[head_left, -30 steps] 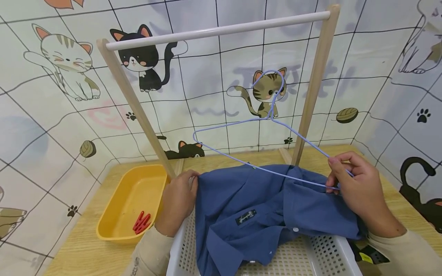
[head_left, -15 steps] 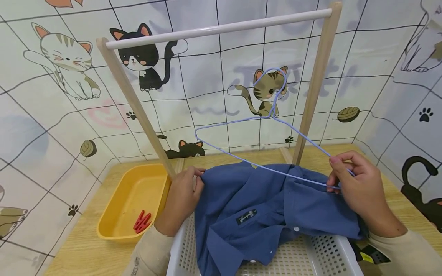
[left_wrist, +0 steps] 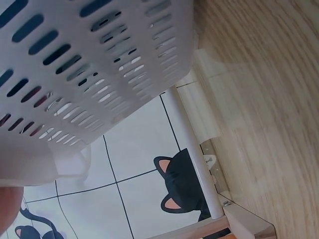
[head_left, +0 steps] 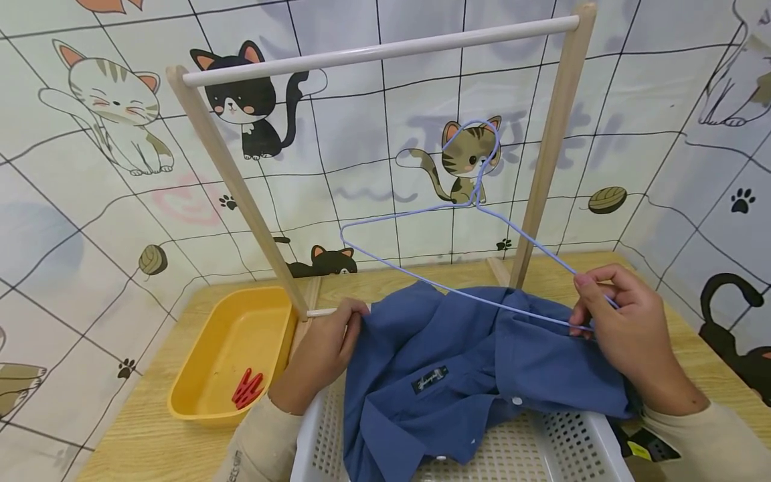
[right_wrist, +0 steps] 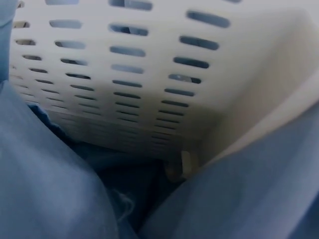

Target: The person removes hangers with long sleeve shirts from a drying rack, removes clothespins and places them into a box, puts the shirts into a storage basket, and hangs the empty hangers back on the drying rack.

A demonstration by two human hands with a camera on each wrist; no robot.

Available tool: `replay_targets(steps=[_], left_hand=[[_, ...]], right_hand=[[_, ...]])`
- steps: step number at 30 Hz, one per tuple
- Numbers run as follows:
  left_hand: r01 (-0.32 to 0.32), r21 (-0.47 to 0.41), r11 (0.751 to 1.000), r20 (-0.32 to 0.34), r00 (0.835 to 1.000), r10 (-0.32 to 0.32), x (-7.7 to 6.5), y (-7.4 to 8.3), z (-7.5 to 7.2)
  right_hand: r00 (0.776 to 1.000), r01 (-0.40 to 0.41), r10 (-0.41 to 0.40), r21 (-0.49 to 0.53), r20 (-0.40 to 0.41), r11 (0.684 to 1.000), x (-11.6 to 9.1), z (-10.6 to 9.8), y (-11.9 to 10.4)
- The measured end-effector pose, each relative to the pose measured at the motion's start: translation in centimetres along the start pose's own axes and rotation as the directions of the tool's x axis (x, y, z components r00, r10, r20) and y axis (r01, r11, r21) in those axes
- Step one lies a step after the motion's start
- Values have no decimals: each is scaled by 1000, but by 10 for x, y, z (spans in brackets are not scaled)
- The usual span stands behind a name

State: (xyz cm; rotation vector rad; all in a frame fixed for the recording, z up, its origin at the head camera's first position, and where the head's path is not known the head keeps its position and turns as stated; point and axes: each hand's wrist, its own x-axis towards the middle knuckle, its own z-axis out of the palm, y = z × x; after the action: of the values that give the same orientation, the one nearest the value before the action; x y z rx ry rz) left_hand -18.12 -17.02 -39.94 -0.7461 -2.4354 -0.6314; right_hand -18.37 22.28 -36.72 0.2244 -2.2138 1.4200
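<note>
A blue button-up shirt is draped over a white perforated basket, its collar label facing up. At its upper left edge, my left hand pinches the fabric between thumb and fingers. My right hand grips one end of a thin blue wire hanger, whose hook points up and whose lower bar crosses over the shirt. The left wrist view shows the basket's slotted outer side and a blurred bit of my hand. In the right wrist view, folds of the shirt lie against the slotted basket wall.
Behind the basket stands a wooden rack with a white top rail and a lower bar. A yellow tray holding red clothespins sits on the left of the wooden table. A cat-patterned wall closes off the back.
My left hand has shifted to the right, bunching the shirt's left edge inward and uncovering part of the rack's lower bar. My right hand and the hanger have barely moved.
</note>
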Motion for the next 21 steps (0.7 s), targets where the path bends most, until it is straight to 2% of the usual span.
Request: replay_targets(steps=[6,11,14,18,21], left_hand=[[-39,-63,997,69,997,44,1,-1,0],[-35,-108,994,127,991,48,1,-1,2],[-12,-111,994,148,989,28,2,0,2],[50,-57,997,162,986,-40,2,1,2],[97,58,994,148,983,-105,2,1,3]], right_hand=[[1000,4,-4,-4,4,1000,0,1,1],[1000,12,-12,-10,5,1000,-1,1,1],[1000,17,-17,-11,6,1000,-1,1,2],[1000,25,-25,-7,8,1000,-1,2,2],[999,33,-33,-4,7,999,-1,2,2]])
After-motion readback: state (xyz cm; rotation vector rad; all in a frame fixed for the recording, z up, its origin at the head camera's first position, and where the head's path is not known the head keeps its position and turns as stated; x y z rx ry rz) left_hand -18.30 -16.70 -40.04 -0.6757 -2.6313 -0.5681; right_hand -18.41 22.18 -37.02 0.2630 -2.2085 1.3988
